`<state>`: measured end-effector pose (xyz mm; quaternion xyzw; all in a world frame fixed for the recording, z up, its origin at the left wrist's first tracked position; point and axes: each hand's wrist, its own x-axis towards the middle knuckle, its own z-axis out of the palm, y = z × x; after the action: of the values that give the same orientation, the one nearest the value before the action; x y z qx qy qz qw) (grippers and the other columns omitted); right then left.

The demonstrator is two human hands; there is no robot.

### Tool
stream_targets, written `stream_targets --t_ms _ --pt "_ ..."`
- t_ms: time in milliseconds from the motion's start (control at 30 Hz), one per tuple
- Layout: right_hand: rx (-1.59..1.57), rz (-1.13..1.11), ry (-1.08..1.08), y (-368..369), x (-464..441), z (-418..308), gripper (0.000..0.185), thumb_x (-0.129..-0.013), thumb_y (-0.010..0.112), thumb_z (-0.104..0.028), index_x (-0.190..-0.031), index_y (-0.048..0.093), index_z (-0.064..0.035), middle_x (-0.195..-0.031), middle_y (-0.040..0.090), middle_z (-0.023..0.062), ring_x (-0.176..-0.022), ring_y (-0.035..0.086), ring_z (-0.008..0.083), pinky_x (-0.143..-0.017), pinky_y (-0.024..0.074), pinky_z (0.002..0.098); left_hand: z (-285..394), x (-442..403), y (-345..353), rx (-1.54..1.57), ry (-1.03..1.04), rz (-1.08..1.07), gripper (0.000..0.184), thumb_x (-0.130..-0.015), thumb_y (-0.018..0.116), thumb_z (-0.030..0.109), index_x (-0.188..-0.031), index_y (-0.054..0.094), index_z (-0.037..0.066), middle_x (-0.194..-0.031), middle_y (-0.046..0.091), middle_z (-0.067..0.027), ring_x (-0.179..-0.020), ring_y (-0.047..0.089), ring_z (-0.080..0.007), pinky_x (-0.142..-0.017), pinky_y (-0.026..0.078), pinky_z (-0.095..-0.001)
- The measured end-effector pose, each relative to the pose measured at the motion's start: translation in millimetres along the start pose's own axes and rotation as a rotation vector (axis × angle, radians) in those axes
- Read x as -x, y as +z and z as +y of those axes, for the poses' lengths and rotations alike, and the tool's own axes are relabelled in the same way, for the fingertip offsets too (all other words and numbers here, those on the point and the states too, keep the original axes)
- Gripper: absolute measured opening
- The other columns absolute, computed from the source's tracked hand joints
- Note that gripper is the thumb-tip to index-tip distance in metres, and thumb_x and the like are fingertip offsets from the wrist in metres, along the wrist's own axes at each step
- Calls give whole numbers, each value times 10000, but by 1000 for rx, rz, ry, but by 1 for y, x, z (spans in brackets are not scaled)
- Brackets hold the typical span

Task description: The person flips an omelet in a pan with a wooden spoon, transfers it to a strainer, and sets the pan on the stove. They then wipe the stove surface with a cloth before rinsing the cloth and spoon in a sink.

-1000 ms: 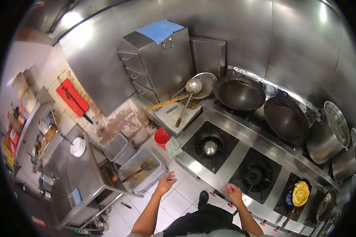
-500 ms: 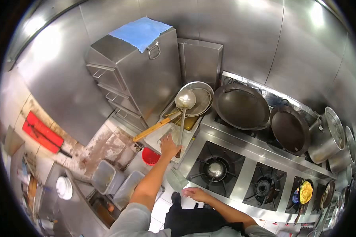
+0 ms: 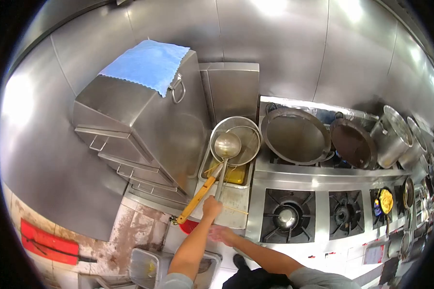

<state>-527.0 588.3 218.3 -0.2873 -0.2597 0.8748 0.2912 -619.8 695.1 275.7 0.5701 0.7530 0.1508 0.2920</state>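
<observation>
My left hand (image 3: 212, 207) is closed over the counter, at the lower end of the metal ladle (image 3: 227, 145). A thin wooden stick (image 3: 235, 210) juts out to the right from its fingers. Whether the fist also grips the ladle's handle is hidden. The ladle's bowl rests on a round strainer (image 3: 248, 144) above a tray of yellow oil (image 3: 235, 175). Beside the ladle lies a tool with a yellow wooden handle (image 3: 197, 200). My right hand (image 3: 221, 234) is just below the left, fingers stretched out and somewhat blurred, near a red bowl (image 3: 189, 226).
On the right, a stove carries two large woks (image 3: 296, 135) (image 3: 354, 144), tall pots (image 3: 393, 137) and a small pan of yellow food (image 3: 386, 201). A steel cabinet (image 3: 140, 125) with a blue cloth (image 3: 147, 65) stands at left. Plastic tubs (image 3: 147, 267) sit below.
The view has turned and shifted. My left hand went from spread fingers beside the ladle handle to a fist with a thin stick showing. My right hand has come closer to the left.
</observation>
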Motion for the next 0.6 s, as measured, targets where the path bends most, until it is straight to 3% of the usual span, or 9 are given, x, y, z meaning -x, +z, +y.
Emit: stream_targets --t_ms 67,133,267,333,400,467,533,567,600 --pt "-115 50 5 7 -21 7 326 -888 474 -178 -1187 474 -48 -1113 556 101 -985 563 223 -846 454 361 2 9 -3 -40 68 43 388 -699 600 227 -968 527 -42 -917 596 -237 -863 593 -345 -772 458 -433" --pt "-357 -148 -57 -3 -64 14 366 -833 569 -368 -1078 523 -99 -1096 557 63 -977 553 208 -867 431 361 3 4 -8 -72 147 102 343 -702 604 219 -895 548 -60 -831 614 -236 -782 632 -284 -690 490 -417" --pt "-292 -59 -339 3 -133 34 371 -833 537 -315 -1095 493 -56 -1082 551 105 -989 556 235 -834 460 380 -6 -1 -17 113 152 27 266 -723 608 182 -842 524 -41 -667 583 -135 -495 561 -204 -464 459 -337" --pt "-585 -264 -363 19 -144 28 286 -841 547 -286 -1036 516 -79 -1017 574 73 -929 560 197 -787 455 341 13 15 -46 89 207 37 242 -734 611 165 -828 516 -36 -615 561 -99 -416 514 -168 -399 432 -306" --pt "-863 -480 -392 36 -148 11 202 -849 557 -257 -976 539 -101 -951 597 40 -869 564 158 -740 451 301 51 42 -90 410 29 -97 190 -762 599 136 -799 503 -24 -606 550 -73 -409 485 -125 -373 408 -279" --pt "-1002 -588 -420 53 -133 -7 161 -853 562 -243 -947 551 -113 -918 609 24 -840 566 139 -717 449 282 55 48 -104 407 -3 -107 164 -782 588 133 -782 495 -2 -605 538 -53 -424 479 -94 -364 393 -261" --pt "-503 436 -374 75 -88 -32 108 -848 552 -194 -935 548 -130 -871 614 8 -751 584 132 -611 456 275 54 49 -112 494 17 -128 144 -796 579 121 -789 506 -3 -620 556 -58 -438 492 -111 -387 408 -269" --pt "-164 594 -360 79 -65 -41 144 -822 565 -199 -913 535 -92 -775 617 67 -665 604 177 -536 459 318 51 51 -115 560 40 -161 122 -798 572 104 -789 496 9 -606 532 -43 -431 479 -102 -375 400 -264" --pt "-161 598 -373 59 -65 -35 144 -822 565 -199 -913 535 -92 -775 617 67 -665 604 177 -536 459 318 51 57 -115 563 53 -165 122 -798 572 104 -789 496 9 -606 532 -43 -431 479 -102 -375 400 -264"
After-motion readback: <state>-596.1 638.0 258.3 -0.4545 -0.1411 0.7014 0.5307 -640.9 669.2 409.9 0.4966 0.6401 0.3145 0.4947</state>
